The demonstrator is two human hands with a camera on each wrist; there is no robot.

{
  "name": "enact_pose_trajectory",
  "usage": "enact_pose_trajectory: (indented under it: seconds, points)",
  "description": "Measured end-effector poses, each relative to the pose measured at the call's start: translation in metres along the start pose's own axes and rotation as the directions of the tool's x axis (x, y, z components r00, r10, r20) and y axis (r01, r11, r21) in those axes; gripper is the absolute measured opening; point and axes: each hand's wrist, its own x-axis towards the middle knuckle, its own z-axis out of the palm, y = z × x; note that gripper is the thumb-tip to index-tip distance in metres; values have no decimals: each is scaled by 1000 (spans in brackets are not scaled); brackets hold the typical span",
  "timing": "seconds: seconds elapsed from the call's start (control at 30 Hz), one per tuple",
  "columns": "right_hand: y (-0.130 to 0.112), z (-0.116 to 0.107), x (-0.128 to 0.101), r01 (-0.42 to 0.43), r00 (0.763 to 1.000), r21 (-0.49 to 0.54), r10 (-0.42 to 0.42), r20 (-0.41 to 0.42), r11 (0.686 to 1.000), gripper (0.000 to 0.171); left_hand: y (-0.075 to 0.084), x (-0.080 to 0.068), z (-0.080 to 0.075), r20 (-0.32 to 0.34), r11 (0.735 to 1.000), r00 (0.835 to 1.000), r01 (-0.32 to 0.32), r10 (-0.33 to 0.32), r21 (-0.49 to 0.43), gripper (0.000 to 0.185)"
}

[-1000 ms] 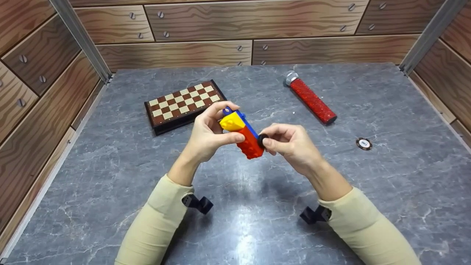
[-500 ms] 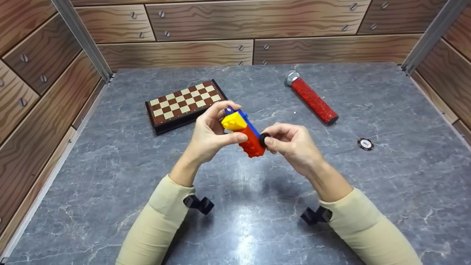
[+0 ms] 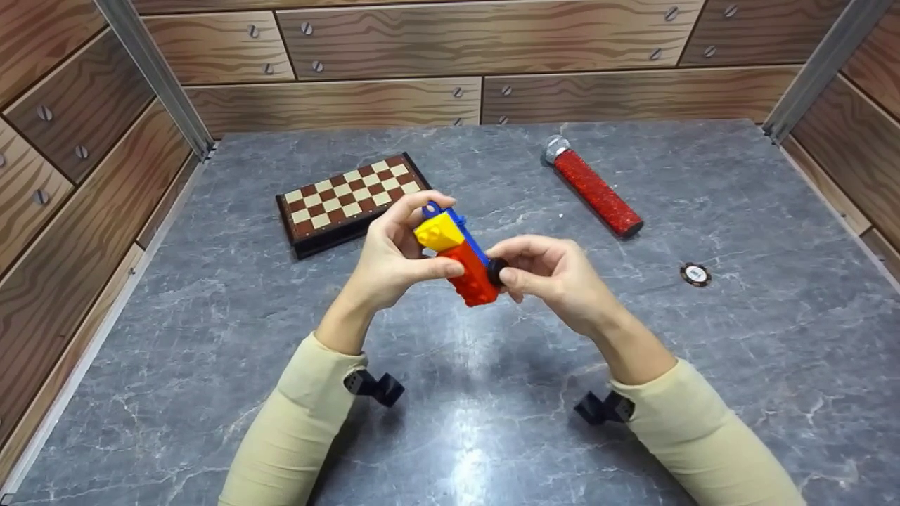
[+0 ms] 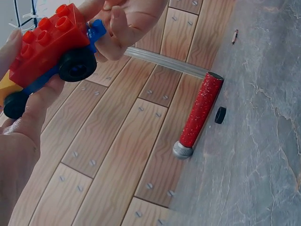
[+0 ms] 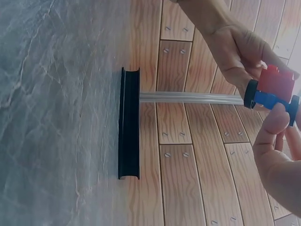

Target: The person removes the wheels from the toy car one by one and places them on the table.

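A toy car (image 3: 470, 270) built of red and yellow bricks on a blue base, with black wheels, is held up over the grey table (image 3: 211, 295). My left hand (image 3: 437, 236) grips its yellow front end between thumb and fingers. My right hand (image 3: 500, 266) pinches a black wheel (image 3: 497, 270) at the car's right side. In the left wrist view the red brick (image 4: 47, 40) and another wheel (image 4: 77, 64) show, with the right hand's fingers (image 4: 127, 23) on the blue end. The right wrist view shows the car (image 5: 275, 81) between both hands.
A folded chessboard (image 3: 351, 200) lies behind the left hand. A red glitter tube (image 3: 594, 188) with a silver cap lies at the back right, and a poker chip (image 3: 695, 274) sits right of the hands. Wood-pattern walls (image 3: 380, 42) enclose the table.
The car has shifted slightly left and down, and the right hand's fingers have moved in closer over the wheel. Nothing on the table has moved.
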Motion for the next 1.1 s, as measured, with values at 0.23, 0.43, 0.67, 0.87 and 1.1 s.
enact_pose_trajectory:
  seconds: [0.23, 0.43, 0.67, 0.87, 1.1]
  points:
    - [-4, -1, 0, -3, 1000, -93, 4, 10, 996, 27, -1, 0, 0, 6, 1000, 1000, 14, -14, -21, 60]
    - [-5, -3, 1, -12, 1000, -139, 15, 20, 990, 24, -3, 0, 0, 26, 998, 999, 44, -43, -37, 58]
    - [-6, -4, 1, -112, 994, -169, 111, -11, 979, 19, -7, 0, 4, 37, 997, 998, 59, -57, -55, 56]
    - [-6, -2, 0, -135, 991, -173, 130, -39, 976, 15, -8, -1, 7, 12, 999, 999, 39, -38, -27, 55]
    - [-7, -2, -1, -119, 993, -171, 119, -10, 978, 14, -6, 0, 9, 10, 999, 999, 51, -51, -14, 55]
